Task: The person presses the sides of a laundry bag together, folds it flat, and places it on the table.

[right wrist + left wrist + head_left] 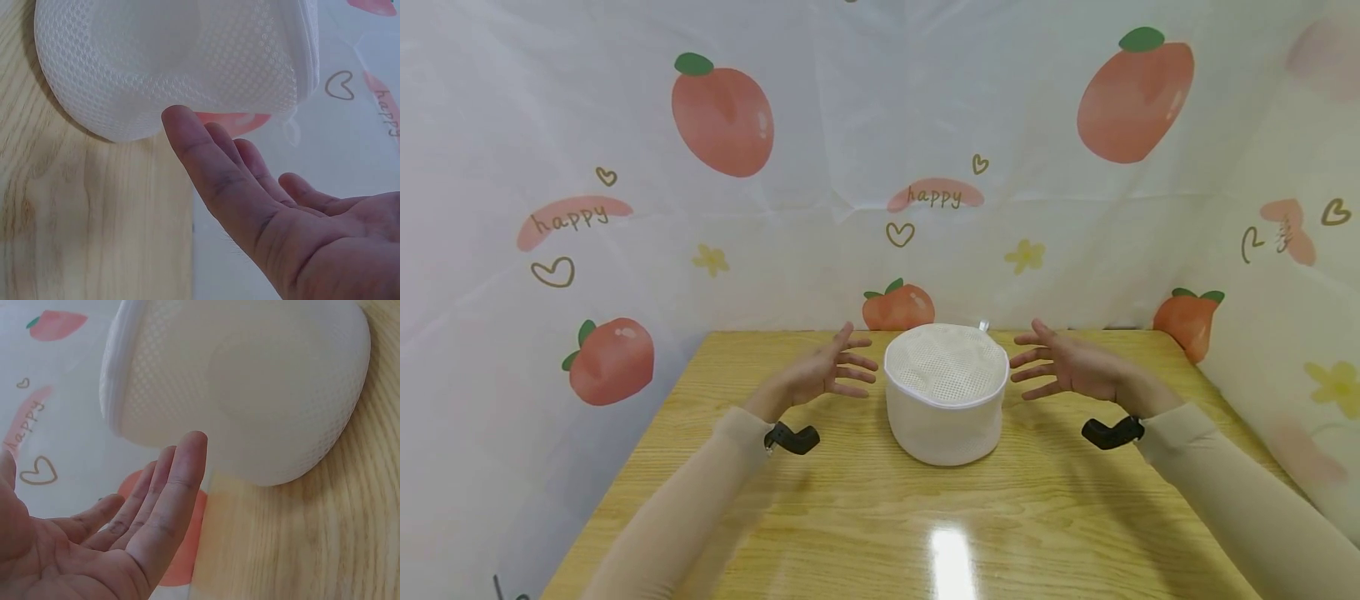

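A round white mesh laundry bag point(946, 425) with a piped rim and a mesh top stands upright on the wooden table. A small tab or loop point(983, 325) sticks up at its back right edge. My left hand point(827, 372) is held just left of the bag, fingers spread and pointing toward it. On the other side my right hand point(1071, 367) mirrors it, palm facing the bag, fingers extended. In the left wrist view the mesh side point(262, 381) rises beyond the fingertips. The right wrist view has the fingertips right by the mesh wall point(156, 69).
The wooden table point(850, 517) reaches back to a white cloth backdrop point(820, 108) printed with fruit, hearts and lettering. The cloth also hangs along the left and right sides. A black strap mount point(793, 437) sits on the left wrist, another strap mount point(1112, 432) on the right.
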`<action>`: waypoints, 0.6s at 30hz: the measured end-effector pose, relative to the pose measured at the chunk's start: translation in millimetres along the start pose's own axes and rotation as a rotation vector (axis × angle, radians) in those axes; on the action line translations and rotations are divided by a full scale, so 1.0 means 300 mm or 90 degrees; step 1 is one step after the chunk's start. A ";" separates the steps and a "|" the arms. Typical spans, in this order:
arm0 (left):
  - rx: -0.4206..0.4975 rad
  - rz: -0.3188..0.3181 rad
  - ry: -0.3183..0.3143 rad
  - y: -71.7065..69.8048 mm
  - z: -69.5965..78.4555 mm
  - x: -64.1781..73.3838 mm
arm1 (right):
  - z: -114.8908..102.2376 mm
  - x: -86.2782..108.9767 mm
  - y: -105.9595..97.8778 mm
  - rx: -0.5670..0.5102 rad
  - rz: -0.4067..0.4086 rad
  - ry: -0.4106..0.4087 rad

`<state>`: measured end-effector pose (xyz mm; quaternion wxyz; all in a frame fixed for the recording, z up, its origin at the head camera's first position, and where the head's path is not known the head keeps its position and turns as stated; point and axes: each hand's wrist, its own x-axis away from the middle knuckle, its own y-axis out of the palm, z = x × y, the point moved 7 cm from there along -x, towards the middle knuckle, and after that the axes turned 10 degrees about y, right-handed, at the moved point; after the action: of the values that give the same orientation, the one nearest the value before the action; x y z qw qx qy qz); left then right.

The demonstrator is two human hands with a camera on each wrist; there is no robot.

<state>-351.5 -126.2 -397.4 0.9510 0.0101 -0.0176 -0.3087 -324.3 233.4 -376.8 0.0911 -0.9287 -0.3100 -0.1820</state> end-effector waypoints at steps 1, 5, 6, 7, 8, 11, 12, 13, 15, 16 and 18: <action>-0.001 -0.004 0.000 0.004 -0.003 -0.001 | 0.002 -0.001 0.001 -0.001 0.001 -0.001; 0.007 0.001 -0.001 0.016 -0.014 -0.002 | 0.007 -0.001 0.006 -0.015 0.001 -0.010; 0.007 0.004 0.000 0.019 -0.017 -0.002 | 0.009 -0.002 0.008 -0.018 -0.001 -0.012; 0.007 0.004 0.001 0.023 -0.019 -0.001 | 0.011 -0.003 0.009 -0.022 -0.002 -0.013; 0.010 0.002 0.002 0.027 -0.021 -0.001 | 0.014 -0.003 0.011 -0.024 -0.004 -0.013; 0.012 -0.006 0.002 0.041 -0.027 -0.001 | 0.021 -0.008 0.018 -0.034 -0.009 -0.013; 0.012 -0.008 0.002 0.045 -0.029 -0.002 | 0.024 -0.010 0.020 -0.035 -0.010 -0.013; 0.013 -0.010 0.003 0.049 -0.031 -0.003 | 0.025 -0.012 0.022 -0.035 -0.011 -0.014; 0.017 -0.013 0.001 0.056 -0.034 -0.008 | 0.027 -0.017 0.027 -0.040 -0.016 -0.018; 0.019 -0.015 0.001 0.060 -0.034 -0.010 | 0.028 -0.019 0.028 -0.041 -0.019 -0.021; 0.021 -0.019 0.002 0.066 -0.035 -0.014 | 0.029 -0.023 0.031 -0.044 -0.024 -0.023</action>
<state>-342.8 -107.7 -407.5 0.9460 0.0265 -0.0213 -0.3224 -321.2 224.7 -388.1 0.0501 -0.9284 -0.3223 -0.1778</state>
